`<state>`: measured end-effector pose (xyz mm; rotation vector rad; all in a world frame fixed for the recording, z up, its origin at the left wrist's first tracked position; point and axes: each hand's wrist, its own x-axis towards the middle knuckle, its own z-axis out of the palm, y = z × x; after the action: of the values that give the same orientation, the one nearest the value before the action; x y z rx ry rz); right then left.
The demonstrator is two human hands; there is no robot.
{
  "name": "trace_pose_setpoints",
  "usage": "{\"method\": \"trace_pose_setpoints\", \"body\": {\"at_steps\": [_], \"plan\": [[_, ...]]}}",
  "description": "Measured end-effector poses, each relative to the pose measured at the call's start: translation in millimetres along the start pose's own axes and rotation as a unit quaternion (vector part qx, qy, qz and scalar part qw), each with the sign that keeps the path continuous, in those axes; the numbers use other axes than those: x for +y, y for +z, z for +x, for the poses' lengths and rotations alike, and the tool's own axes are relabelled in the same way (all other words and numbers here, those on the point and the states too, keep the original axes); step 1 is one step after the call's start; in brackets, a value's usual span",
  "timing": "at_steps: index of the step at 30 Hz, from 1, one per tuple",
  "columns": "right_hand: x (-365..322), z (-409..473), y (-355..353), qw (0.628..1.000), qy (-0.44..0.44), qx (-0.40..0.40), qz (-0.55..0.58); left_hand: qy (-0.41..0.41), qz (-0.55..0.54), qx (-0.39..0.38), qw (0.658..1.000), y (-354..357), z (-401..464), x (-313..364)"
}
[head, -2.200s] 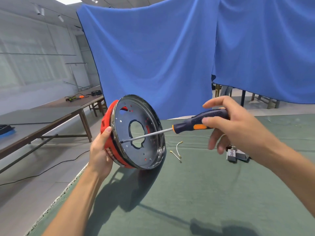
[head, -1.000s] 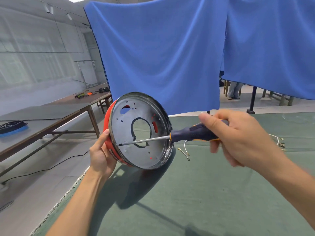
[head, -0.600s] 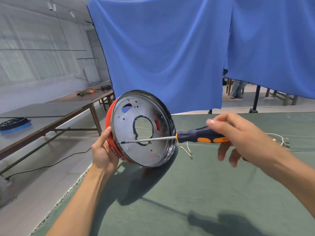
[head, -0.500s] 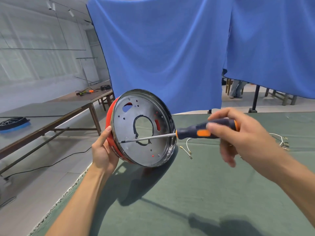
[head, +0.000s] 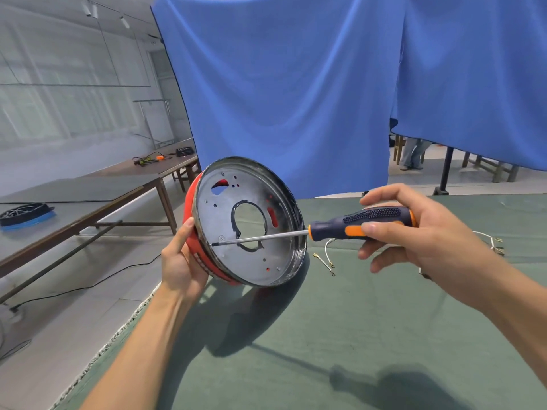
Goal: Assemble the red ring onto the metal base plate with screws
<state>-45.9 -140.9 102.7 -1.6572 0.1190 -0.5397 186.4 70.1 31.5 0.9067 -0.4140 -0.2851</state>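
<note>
One plate (head: pixel 254 184) w/ one red ring (head: pixel 194 247) fixed behind it, held up tilted above the left edge of the green table (head: pixel 340 335). Plate is a shallow shiny metal dish, raised rim, big central hole, several small holes and slots; red shows through some of them. Nothing loose inside the dish, only the driver (head: pixel 355 226) shaft, tip resting at a small hole on the lower left of the plate face. Left hand (head: pixel 180 267) grips the ring's edge from below, thumb up along the rim. Right hand (head: pixel 414 232) pinches the driver's dark-and-orange handle w/ thumb and fingers, lower fingers loose. Two wire (head: pixel 325 258) pieces w/ terminals lie on the table near the plate; another wire bundle (head: pixel 492 242) beyond the right wrist.
</note>
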Motion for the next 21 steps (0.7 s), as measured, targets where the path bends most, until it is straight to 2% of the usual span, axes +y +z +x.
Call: {"method": "trace_pose_setpoints", "body": {"at_steps": [2,6,12,17,21], "plan": [[-1.5,-0.9,2.2,0.999,0.009,0.028,-0.029,0.007,0.007,-0.005,1.000,1.6,-0.4,-1.5],[2.1,-1.2,5.8,0.983,0.013,0.080,-0.164,0.010,-0.005,-0.005,1.000,1.7,1.0,-7.5],[1.5,6.2,-0.5,0.987,0.012,0.114,-0.113,-0.022,-0.017,0.047,0.999,6.9,3.8,-30.7],[-15.5,18.9,1.2,0.971,-0.108,0.172,-0.129,-0.083,-0.026,0.051,0.995,20.9,4.0,-54.4],[-21.0,30.7,18.7,0.953,-0.168,0.172,-0.184,-0.140,-0.013,0.056,0.988,28.1,5.4,-62.6]]}}
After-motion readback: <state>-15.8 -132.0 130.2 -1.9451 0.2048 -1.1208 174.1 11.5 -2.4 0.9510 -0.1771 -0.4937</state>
